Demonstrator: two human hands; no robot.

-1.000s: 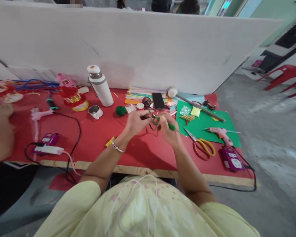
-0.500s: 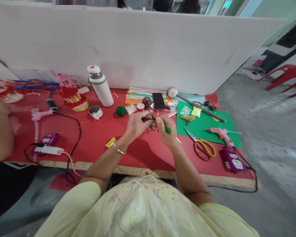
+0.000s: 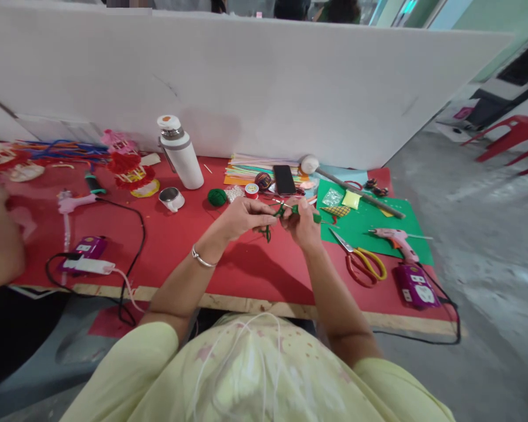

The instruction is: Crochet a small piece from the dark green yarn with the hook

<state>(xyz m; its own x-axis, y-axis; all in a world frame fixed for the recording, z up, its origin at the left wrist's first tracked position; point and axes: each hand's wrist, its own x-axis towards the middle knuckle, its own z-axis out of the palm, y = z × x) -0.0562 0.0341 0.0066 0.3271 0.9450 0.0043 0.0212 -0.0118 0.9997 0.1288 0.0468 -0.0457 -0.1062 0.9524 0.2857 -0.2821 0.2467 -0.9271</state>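
My left hand [image 3: 246, 218] pinches a small piece of dark green yarn work [image 3: 267, 233], part of which hangs below the fingers. Close beside it, my right hand [image 3: 304, 225] grips a crochet hook [image 3: 317, 218] by its green handle. The metal shaft points left, at the green yarn between both hands. A dark green yarn ball [image 3: 217, 197] lies left of my hands, next to a bag of white beads [image 3: 234, 194] and a thread spool [image 3: 251, 190]. Behind my hands lies a black phone [image 3: 284, 179].
Scissors [image 3: 363, 264], a pink glue gun [image 3: 398, 240] and a purple power box [image 3: 416, 285] are at the right. A white bottle [image 3: 182, 155] and metal cup [image 3: 171, 199] stand at the left. Another person's arm [image 3: 2, 237] rests at the far left.
The crochet hook has swung from pointing toward me to pointing left at the yarn. My hands have shifted slightly, and the yellow piece near my left wrist is now out of sight.
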